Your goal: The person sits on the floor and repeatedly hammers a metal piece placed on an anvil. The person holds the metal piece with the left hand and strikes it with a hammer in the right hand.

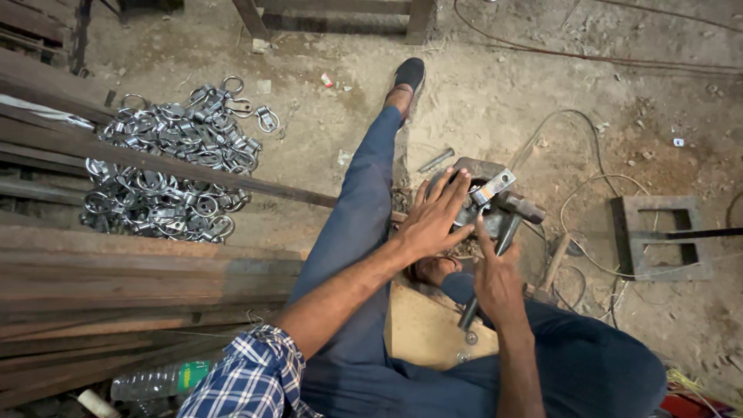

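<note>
two hands at one small metal block (484, 213) at centre right on the dirt floor (495, 101) — the left hand (433, 220) lies spread flat on it, the right hand (495, 282) grips one hammer (503, 224), head resting on the block. one heap of shiny metal rings (170, 162) lies far left — rusty bars (116, 271) beside it, one plastic bottle (155, 381) near.

1. Left arm: rolled sleeve (251, 379), blue-and-white plaid with dark lines.
2. Legs: plain blue trousers (352, 232).
3. Foot: dark slip-on shoe (409, 74).
4. Both forearms bare.
</note>
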